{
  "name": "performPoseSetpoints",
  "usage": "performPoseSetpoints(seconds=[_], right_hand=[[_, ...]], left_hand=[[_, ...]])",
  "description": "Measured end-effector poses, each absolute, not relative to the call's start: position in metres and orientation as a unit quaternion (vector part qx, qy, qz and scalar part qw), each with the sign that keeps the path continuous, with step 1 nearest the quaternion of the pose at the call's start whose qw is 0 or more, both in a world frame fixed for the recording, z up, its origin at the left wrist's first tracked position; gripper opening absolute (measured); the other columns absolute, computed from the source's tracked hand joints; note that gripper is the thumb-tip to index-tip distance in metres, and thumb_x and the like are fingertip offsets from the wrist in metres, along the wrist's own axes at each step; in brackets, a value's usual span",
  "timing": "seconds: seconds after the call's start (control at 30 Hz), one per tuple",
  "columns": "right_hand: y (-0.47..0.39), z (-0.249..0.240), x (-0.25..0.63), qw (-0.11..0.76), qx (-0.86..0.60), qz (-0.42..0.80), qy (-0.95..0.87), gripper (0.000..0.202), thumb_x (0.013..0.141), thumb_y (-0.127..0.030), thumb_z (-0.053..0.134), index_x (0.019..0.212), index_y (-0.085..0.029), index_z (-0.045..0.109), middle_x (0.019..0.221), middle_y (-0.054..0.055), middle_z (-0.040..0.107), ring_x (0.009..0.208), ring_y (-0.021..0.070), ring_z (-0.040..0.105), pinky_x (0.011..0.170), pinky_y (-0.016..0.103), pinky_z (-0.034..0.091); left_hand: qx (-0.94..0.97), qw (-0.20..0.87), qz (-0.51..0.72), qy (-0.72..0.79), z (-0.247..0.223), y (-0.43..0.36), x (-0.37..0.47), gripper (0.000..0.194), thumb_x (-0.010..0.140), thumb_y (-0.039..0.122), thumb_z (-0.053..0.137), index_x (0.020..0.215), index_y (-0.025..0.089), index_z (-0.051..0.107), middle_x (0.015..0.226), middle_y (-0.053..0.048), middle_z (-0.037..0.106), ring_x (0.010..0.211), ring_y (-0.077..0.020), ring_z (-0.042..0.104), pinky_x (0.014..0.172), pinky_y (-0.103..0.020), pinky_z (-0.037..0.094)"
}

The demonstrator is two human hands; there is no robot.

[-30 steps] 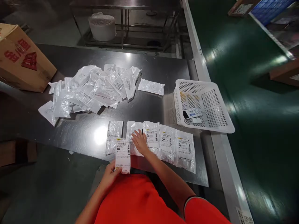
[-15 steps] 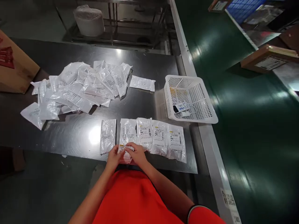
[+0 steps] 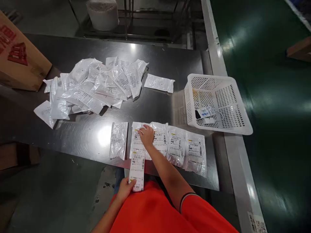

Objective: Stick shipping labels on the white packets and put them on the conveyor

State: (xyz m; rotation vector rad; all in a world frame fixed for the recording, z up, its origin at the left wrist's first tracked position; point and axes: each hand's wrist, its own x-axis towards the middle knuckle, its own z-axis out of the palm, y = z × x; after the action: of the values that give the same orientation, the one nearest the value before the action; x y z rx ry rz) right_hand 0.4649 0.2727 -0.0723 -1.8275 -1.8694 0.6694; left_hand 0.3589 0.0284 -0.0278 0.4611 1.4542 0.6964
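Observation:
My left hand (image 3: pixel 126 187) is closed on the lower end of a strip of printed labels (image 3: pixel 137 165), close to my body at the table's front edge. My right hand (image 3: pixel 146 135) lies palm down with fingers apart on a white plastic mailer (image 3: pixel 134 144), touching a label on its face. Three more labelled mailers continue the row to the right: one beside my hand (image 3: pixel 161 142), another (image 3: pixel 176 145), and the outermost mailer (image 3: pixel 195 152). Left of my right hand lies a mailer with only printed text (image 3: pixel 118 140) facing up.
A heap of white mailers (image 3: pixel 89 87) covers the table's left side, and a single mailer (image 3: pixel 159 83) lies apart from it. The white plastic basket (image 3: pixel 218 129) at right holds a few small items. A carton (image 3: pixel 29 68) stands far left; a green conveyor belt (image 3: pixel 267 129) runs along the right.
My right hand has moved up and away from my left onto the second mailer, where a label now shows. My left hand has come down toward my body, with the label strip stretched out.

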Motion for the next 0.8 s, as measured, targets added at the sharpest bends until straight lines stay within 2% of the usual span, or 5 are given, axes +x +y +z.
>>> performPoseSetpoints(seconds=[0.13,0.37,0.5,0.6,0.8], right_hand=[[0.241,-0.083,0.461,0.125,-0.616,0.133,-0.766,0.054,0.096,-0.038,0.042,0.143,-0.011,0.041,0.152,0.019,0.033,0.140,0.0338,0.028,0.113,0.055,0.020],[0.223,-0.096,0.454,-0.028,-0.511,0.157,-0.845,0.067,0.093,-0.050,0.039,0.151,-0.017,0.028,0.159,0.009,0.016,0.148,0.0287,0.007,0.119,0.053,0.005],[0.217,-0.093,0.447,-0.009,-0.602,0.126,-0.788,0.067,0.096,-0.048,0.032,0.151,-0.009,0.025,0.159,0.016,0.013,0.147,0.0337,0.007,0.116,0.061,0.003],[0.208,-0.092,0.454,0.033,-0.652,0.126,-0.747,0.070,0.096,-0.047,0.034,0.149,-0.003,0.025,0.157,0.022,0.018,0.146,0.0341,0.014,0.115,0.058,0.014],[0.236,-0.073,0.476,0.134,-0.689,0.182,-0.688,0.063,0.090,-0.054,0.047,0.136,-0.011,0.049,0.142,0.025,0.044,0.128,0.0397,0.041,0.100,0.055,0.036]], left_hand=[[0.287,0.664,0.295,0.624,-0.003,0.010,0.340,0.039,0.073,0.059,0.065,0.088,0.025,0.077,0.101,-0.013,0.076,0.096,-0.0339,0.067,0.086,-0.042,0.054],[0.399,0.577,0.319,0.637,0.017,0.029,0.315,0.038,0.083,0.049,0.057,0.102,0.021,0.075,0.113,-0.013,0.073,0.104,-0.0314,0.065,0.095,-0.043,0.049],[0.373,0.562,0.347,0.652,0.018,0.041,0.304,0.040,0.080,0.050,0.061,0.100,0.018,0.075,0.111,-0.013,0.074,0.104,-0.0312,0.066,0.093,-0.043,0.050],[0.352,0.562,0.362,0.655,0.021,0.041,0.293,0.042,0.077,0.051,0.063,0.099,0.017,0.075,0.107,-0.013,0.075,0.102,-0.0310,0.067,0.093,-0.043,0.050],[0.292,0.567,0.385,0.668,0.022,0.025,0.264,0.042,0.071,0.052,0.067,0.095,0.018,0.075,0.103,-0.012,0.077,0.099,-0.0325,0.068,0.090,-0.043,0.052]])
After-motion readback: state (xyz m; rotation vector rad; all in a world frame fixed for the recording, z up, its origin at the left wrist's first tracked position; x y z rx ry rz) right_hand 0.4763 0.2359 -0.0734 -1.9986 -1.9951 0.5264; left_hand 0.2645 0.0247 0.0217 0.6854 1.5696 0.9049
